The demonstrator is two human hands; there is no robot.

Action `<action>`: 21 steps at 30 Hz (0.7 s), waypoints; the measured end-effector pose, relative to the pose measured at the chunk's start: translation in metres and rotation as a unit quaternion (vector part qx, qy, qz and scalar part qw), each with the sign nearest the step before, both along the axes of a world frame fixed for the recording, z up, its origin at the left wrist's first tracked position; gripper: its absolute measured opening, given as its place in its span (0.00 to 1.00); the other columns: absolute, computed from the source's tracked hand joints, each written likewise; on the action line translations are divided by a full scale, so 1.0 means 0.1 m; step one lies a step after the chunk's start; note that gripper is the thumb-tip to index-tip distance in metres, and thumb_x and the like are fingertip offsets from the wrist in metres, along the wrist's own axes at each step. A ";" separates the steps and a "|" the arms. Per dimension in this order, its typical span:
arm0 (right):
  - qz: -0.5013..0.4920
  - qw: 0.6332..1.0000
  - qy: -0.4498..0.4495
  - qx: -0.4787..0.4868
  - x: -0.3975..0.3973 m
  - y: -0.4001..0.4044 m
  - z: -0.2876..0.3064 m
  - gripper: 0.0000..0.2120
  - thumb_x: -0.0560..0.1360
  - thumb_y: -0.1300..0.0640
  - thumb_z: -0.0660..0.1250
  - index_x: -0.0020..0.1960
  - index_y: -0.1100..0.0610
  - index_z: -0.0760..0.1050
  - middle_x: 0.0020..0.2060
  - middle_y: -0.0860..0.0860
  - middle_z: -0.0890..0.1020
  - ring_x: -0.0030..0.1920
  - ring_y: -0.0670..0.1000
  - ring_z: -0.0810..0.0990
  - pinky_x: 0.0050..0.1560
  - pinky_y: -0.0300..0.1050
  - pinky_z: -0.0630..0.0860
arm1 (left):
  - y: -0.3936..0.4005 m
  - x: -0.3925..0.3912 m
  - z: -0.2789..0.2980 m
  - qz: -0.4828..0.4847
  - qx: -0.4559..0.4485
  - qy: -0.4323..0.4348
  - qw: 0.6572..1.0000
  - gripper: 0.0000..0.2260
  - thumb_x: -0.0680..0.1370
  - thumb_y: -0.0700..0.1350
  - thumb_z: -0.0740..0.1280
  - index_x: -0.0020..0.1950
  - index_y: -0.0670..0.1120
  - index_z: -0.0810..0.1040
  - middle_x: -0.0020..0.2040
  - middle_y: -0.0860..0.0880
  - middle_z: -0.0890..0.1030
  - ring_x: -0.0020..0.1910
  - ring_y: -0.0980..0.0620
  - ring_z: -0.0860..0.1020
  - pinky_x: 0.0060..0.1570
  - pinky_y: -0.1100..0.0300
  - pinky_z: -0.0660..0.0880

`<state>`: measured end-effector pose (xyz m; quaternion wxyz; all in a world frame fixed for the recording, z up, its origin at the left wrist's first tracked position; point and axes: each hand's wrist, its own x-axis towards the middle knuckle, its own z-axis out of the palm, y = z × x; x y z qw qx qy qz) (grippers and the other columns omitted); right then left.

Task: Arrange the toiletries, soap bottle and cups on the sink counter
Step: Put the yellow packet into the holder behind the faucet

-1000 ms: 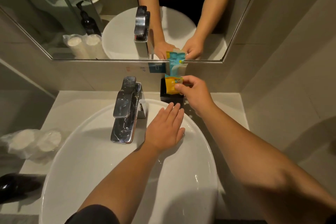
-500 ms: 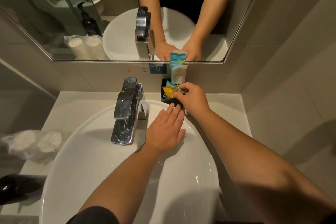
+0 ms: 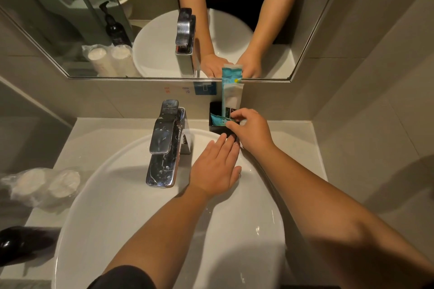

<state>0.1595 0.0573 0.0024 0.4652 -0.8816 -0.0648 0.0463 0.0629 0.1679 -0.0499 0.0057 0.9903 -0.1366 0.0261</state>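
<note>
A small black box [image 3: 213, 107] stands on the counter [image 3: 105, 134] against the back wall, right of the faucet. A tall teal and white toiletry packet [image 3: 232, 91] stands upright in it. A smaller teal packet [image 3: 218, 120] lies low in the box, and my right hand [image 3: 252, 131] pinches its edge with thumb and forefinger. My left hand [image 3: 215, 169] lies flat and open on the basin rim just in front of the box. Two plastic-wrapped cups [image 3: 44, 185] lie on the counter at the left. The black soap bottle [image 3: 18, 241] sits at the lower left edge.
A chrome faucet [image 3: 164, 143] rises at the back of the white basin [image 3: 117, 206]. A mirror [image 3: 70, 30] hangs above the counter and reflects the cups, the bottle and both hands. Tiled walls close in on the right and behind.
My right hand has lowered the yellow packet from in front of the tall packet down into the black box, where it no longer shows. The left hand has stayed flat on the rim.
</note>
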 end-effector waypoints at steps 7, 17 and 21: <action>-0.004 1.000 -0.012 -0.023 -0.03 -0.09 -0.05 0.05 0.76 0.55 0.68 0.49 0.52 0.82 0.47 0.47 0.78 0.43 0.44 0.76 0.44 0.34 0.73 | 0.00 0.00 -0.01 0.001 -0.001 0.005 1.000 0.28 0.79 0.56 0.52 0.73 0.41 0.68 0.72 0.41 0.69 0.72 0.40 0.66 0.67 0.45 0.69; 0.020 0.981 -0.056 -0.182 -0.19 -0.56 -0.13 0.11 0.79 0.51 0.62 0.56 0.51 0.80 0.52 0.49 0.80 0.48 0.50 0.79 0.48 0.44 0.77 | 0.00 -0.02 0.01 0.008 0.006 0.018 1.000 0.28 0.80 0.57 0.49 0.74 0.42 0.65 0.74 0.43 0.66 0.74 0.42 0.63 0.70 0.46 0.64; 0.037 0.960 -0.010 -0.277 -0.32 -0.79 -0.20 0.16 0.80 0.48 0.60 0.63 0.51 0.76 0.61 0.50 0.77 0.55 0.53 0.79 0.55 0.46 0.76 | 0.00 -0.02 0.03 0.009 0.018 0.015 1.000 0.28 0.80 0.57 0.49 0.75 0.42 0.65 0.74 0.43 0.66 0.74 0.42 0.63 0.70 0.47 0.63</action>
